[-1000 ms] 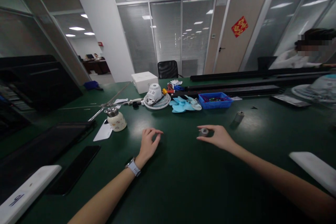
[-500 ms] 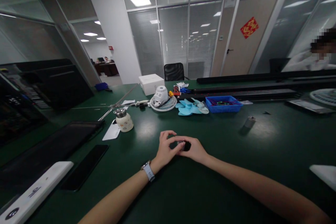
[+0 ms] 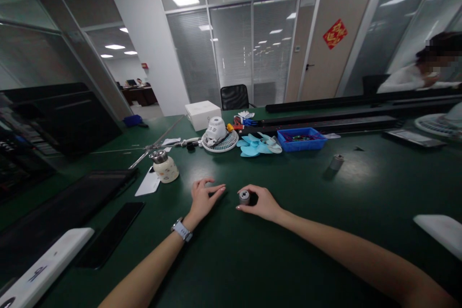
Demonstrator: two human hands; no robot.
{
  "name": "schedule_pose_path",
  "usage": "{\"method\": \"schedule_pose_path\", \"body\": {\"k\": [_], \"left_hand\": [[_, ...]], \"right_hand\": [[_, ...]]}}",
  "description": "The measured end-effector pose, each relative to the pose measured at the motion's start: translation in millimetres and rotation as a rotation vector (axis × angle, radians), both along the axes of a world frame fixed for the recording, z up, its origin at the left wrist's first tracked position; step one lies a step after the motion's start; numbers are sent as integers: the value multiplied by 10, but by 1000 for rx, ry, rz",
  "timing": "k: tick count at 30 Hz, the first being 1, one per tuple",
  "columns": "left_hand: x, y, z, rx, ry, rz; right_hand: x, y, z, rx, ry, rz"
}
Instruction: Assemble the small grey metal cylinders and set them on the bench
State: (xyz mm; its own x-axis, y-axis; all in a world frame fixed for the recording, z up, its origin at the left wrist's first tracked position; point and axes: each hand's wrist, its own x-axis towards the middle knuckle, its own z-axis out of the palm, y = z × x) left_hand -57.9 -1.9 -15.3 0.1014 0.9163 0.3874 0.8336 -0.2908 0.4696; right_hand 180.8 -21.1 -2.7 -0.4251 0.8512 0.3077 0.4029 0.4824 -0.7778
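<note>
hands parted | right hand (image 3: pixel 263 202) fingers grip small motor (image 3: pixel 244 197) | left hand (image 3: pixel 202 199) empty

Pale-strapped wristwatch (image 3: pixel 181 229), bare forearms

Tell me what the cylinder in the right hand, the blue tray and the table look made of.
The cylinder in the right hand: likely metal, grey with a dull sheen on its end.
The tray: probably plastic, saturated blue, thin moulded walls.
The table: dark green mat or laminate, semi-gloss, ceiling lights reflect softly; which is unclear.
</note>
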Motion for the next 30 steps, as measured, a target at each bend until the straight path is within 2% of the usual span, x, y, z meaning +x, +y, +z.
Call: {"method": "schedule_pose_path", "body": {"k": [3,6,10,12,14,16,19,22,25,27,30], "left_hand": [[-16,-14,-68,-53,67,12],[22,-35,-57,-48,70,19],[34,-35,-18,-5,-30,95],[15,-15,-26,29,-103,107],[-9,15,-52,50,-177,83],[-25,43,-81,46,-254,43],[-17,57,-103,6,-366,13],[17,36,-83,-59,-413,6],[47,5,-46,-113,-411,17],[56,-10,-28,-130,-418,32],[54,-18,-22,-144,-423,37]], "right_hand": [[3,6,-12,24,-16,-13],[-14,1,-28,73,-34,-44],[2,-4,-29,87,-49,-62],[115,26,-28,76,-56,-102],[353,78,-21,74,-50,-180],[717,124,0,89,-44,-310],[1407,114,61,82,-102,-614],[2088,23,110,0,-239,-950],[2612,-35,82,-107,-333,-1197],[2834,-30,32,-180,-361,-1265],[2934,-2,-7,-212,-330,-1250]]}}
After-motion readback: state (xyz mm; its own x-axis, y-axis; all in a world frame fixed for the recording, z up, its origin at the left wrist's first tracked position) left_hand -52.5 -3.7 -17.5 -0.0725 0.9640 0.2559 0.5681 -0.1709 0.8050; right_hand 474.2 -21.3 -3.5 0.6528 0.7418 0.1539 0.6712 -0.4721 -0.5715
